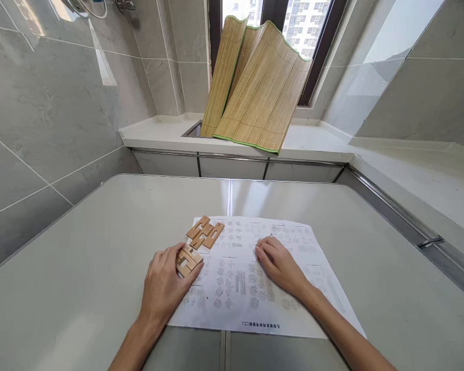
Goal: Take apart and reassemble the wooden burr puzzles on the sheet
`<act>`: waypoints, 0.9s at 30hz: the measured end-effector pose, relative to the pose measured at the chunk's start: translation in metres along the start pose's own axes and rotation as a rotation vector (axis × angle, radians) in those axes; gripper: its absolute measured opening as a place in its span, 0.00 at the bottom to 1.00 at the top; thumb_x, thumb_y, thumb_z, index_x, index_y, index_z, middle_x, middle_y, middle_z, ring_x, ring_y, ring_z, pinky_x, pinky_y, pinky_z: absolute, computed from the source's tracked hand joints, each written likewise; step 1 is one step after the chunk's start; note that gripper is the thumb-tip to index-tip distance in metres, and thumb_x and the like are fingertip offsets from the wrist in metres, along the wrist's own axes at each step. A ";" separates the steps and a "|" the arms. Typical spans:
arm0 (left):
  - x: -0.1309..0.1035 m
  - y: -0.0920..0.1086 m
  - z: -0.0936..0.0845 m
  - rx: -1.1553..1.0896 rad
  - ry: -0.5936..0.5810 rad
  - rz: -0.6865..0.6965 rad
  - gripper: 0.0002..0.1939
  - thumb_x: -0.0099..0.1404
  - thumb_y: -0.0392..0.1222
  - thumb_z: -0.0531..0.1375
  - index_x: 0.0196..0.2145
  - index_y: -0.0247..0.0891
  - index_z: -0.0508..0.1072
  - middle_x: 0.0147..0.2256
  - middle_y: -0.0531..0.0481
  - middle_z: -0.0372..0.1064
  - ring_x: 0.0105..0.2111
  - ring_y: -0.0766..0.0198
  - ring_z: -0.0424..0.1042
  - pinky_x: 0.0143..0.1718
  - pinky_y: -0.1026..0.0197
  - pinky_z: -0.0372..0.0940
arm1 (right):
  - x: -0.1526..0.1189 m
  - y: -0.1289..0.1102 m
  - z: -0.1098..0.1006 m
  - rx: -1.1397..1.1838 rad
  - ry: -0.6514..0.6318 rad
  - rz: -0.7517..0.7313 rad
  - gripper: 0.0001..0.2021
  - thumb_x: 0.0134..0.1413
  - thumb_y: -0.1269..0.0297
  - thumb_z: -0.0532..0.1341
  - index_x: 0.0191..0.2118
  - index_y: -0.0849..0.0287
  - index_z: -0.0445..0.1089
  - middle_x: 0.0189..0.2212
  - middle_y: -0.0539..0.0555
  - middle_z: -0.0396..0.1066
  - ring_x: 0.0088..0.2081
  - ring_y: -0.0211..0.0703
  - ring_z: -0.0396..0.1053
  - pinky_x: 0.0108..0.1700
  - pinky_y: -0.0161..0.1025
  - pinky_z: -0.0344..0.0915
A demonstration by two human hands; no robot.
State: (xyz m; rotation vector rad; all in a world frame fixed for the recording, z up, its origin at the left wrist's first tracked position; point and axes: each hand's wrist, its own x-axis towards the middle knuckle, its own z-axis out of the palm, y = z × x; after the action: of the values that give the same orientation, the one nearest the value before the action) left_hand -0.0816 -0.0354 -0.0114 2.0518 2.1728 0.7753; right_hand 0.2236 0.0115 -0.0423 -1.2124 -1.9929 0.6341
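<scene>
A large printed sheet (232, 309) with rows of small diagrams lies flat on the table. At its left edge, my left hand (165, 281) curls around several light wooden pieces (188, 260) fitted together, with the thumb at their near side and the fingers at the far side. Just beyond them lie several slotted wooden pieces (213, 235), flat and close together, partly on the sheet's upper left corner. My right hand (279, 260) rests on the right half of the sheet with its fingers curled in; whatever is under the fingertips is hidden.
The grey-white table (100, 247) has a seam down its middle. Behind it is a white ledge (313, 139) with a folded bamboo mat (259, 87) leaning at the window. Grey tiled walls (54, 103) stand at both sides, and a metal rail (394, 206) runs along the right.
</scene>
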 end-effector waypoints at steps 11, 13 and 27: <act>0.051 0.007 -0.006 -0.377 0.133 -0.237 0.25 0.65 0.63 0.60 0.49 0.41 0.74 0.53 0.42 0.74 0.51 0.46 0.73 0.55 0.47 0.67 | -0.001 -0.001 -0.001 0.000 -0.016 0.019 0.17 0.74 0.60 0.51 0.31 0.53 0.66 0.40 0.56 0.73 0.43 0.53 0.72 0.48 0.53 0.71; 0.066 0.002 0.000 -0.438 0.132 -0.270 0.23 0.65 0.62 0.60 0.47 0.40 0.75 0.50 0.41 0.77 0.49 0.48 0.75 0.53 0.49 0.69 | -0.001 0.000 0.000 0.001 -0.020 0.019 0.16 0.74 0.60 0.51 0.31 0.53 0.66 0.40 0.56 0.73 0.44 0.52 0.71 0.49 0.53 0.71; 0.101 -0.026 0.034 -0.474 0.049 -0.221 0.19 0.64 0.58 0.60 0.40 0.40 0.78 0.40 0.45 0.81 0.41 0.53 0.79 0.48 0.54 0.71 | 0.001 -0.002 -0.001 0.011 -0.015 0.021 0.16 0.74 0.60 0.52 0.31 0.52 0.65 0.40 0.56 0.73 0.44 0.53 0.71 0.48 0.52 0.71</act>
State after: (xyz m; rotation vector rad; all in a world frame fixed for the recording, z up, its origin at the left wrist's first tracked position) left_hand -0.1047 0.0718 -0.0216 1.5507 1.9474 1.1801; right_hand 0.2230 0.0111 -0.0396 -1.2271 -1.9885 0.6662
